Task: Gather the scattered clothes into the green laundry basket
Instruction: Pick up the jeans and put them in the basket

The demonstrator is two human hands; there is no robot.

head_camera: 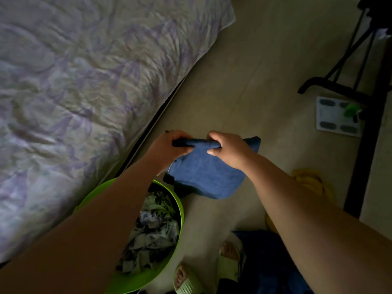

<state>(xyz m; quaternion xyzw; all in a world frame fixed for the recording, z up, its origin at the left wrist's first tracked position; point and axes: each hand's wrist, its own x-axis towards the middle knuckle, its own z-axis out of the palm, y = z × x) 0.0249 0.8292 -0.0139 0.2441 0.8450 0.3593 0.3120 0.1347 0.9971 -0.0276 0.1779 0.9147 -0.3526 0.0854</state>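
A blue garment (203, 177) hangs in the air above the floor, just past the far rim of the green laundry basket (179, 209). My left hand (169, 147) and my right hand (229, 149) both grip its rolled top edge, side by side. The basket stands on the floor beside the bed and holds a crumpled white-and-dark patterned cloth (152, 232). My left forearm hides the basket's left part. A yellow garment (311, 181) lies on the floor to the right of my right arm.
A bed with a pale floral cover (84, 81) fills the left side. A white bathroom scale (337, 116) and a black stand's legs (331, 83) sit at the right. A dark post (369, 132) runs down the right. My feet in light green slippers (231, 262) stand below.
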